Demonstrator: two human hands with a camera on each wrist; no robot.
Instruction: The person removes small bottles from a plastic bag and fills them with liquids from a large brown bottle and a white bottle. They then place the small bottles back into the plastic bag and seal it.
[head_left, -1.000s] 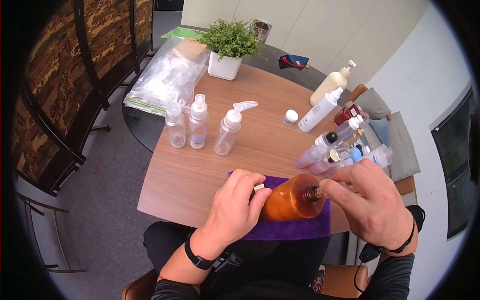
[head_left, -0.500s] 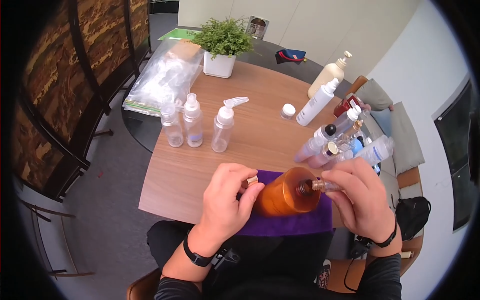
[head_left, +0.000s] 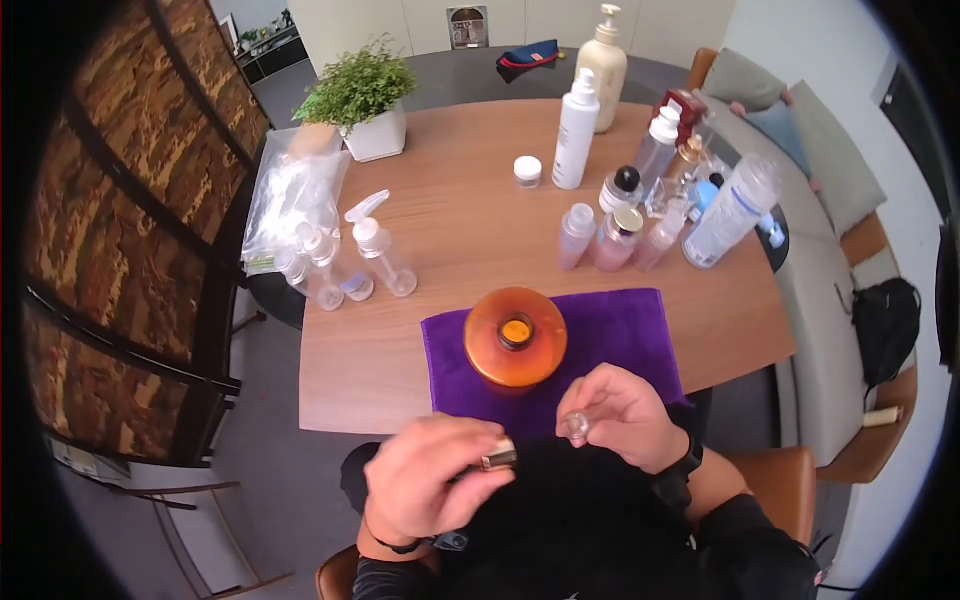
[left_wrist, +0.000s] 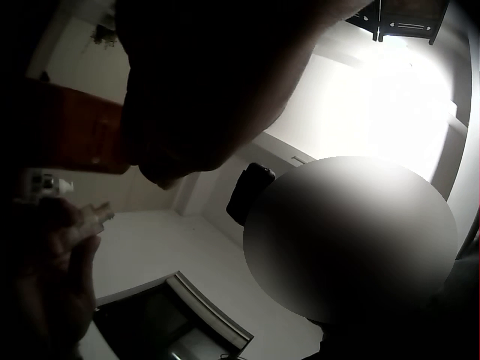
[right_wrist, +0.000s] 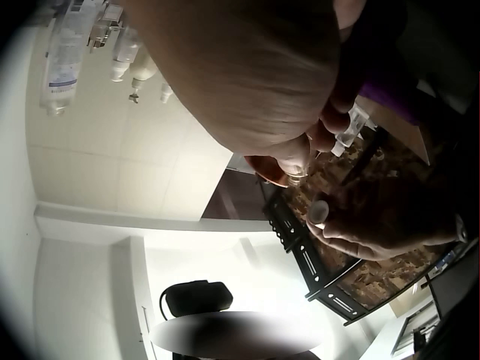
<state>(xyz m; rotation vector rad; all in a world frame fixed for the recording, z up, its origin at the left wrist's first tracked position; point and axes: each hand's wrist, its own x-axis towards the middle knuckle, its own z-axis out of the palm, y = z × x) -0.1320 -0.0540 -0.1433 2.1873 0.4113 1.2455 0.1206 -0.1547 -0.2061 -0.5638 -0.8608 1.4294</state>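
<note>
Cap (head_left: pixel 499 455) off, pinched between thumb and fingertips of your left hand (head_left: pixel 425 485); the grip is nearly closed, just the cap's width. Your right hand (head_left: pixel 628 420) has its fingers curled round a small glass vial (head_left: pixel 576 427), its round end showing past the fingertips. Vial and cap are near each other but apart, on your side of the table (head_left: pixel 350 385). Amber bottle (head_left: pixel 515 350) stands upright, mouth uncovered, on the purple cloth (head_left: pixel 625 330), touched by neither hand.

Step in hand, as judged: a pause between handling the open vial and closing it, both parts held ready. Next move seems to call for holding the vial steady, mouth up, while you bring the cap square over it; ease off the pinch only once the cap is seated. A tilted vial could spill anything inside.

Hard to make out: your right fingers cover most of the vial, so you can't tell whether it holds liquid. Cap's underside is turned away in the head view; the right wrist view shows a pale round face. Left wrist view is very dark, your hand mostly silhouette. Fill level in the amber bottle: cannot tell.
</note>
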